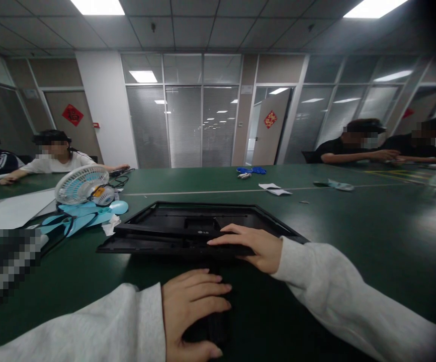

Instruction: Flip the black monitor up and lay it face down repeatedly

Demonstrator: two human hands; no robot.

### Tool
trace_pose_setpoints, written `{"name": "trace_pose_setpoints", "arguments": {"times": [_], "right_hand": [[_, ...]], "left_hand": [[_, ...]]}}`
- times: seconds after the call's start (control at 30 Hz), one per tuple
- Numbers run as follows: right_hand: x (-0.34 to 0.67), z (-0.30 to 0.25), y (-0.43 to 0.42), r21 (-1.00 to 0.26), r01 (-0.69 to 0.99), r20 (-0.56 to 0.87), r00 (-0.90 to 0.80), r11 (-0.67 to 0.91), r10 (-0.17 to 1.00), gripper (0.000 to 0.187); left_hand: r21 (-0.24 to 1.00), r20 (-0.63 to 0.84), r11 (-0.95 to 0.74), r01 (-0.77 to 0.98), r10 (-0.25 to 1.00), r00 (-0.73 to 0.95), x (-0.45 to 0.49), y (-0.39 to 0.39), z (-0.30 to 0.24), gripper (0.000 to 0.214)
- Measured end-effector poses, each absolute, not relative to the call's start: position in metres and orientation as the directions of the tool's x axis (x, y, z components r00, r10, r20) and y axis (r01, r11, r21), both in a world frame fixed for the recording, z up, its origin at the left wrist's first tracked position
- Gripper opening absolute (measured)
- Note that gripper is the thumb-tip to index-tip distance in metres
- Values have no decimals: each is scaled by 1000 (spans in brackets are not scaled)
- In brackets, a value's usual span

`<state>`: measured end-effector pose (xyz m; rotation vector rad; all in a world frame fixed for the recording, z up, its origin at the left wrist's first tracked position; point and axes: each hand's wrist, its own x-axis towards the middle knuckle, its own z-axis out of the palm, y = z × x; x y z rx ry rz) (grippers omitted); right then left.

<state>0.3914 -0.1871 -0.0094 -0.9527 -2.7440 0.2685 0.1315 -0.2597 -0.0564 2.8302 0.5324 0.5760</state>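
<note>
A black flat monitor (pixel 187 226) lies face down on the green table (pixel 353 236) in front of me. My right hand (pixel 253 246) rests flat on its near edge, fingers stretched out to the left. My left hand (pixel 191 311) sits closer to me, fingers curled round a dark object (pixel 212 327), maybe the monitor's stand, mostly hidden under the palm. Both arms wear light grey sleeves.
A small white desk fan (pixel 84 185) on light blue parts stands to the left with white paper (pixel 12 211) beside it. Blue items (pixel 251 171) and paper scraps (pixel 274 188) lie further back. Other people sit at the far left and far right.
</note>
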Motion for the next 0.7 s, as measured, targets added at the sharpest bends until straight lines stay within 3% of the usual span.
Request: {"name": "trace_pose_setpoints", "arguments": {"times": [0.3,0.47,0.7], "right_hand": [[383,-10,-198,-198,574,338,-721,794,605,65],[380,-12,-195,-200,713,410,-562,672,718,42],[374,-17,-198,-6,793,450,-541,609,710,36]], "left_hand": [[253,342,-919,302,377,861,131,-259,-58,55],[260,358,-921,291,372,856,132,-258,-57,55],[264,388,-925,272,360,848,129,-258,-55,66]]}}
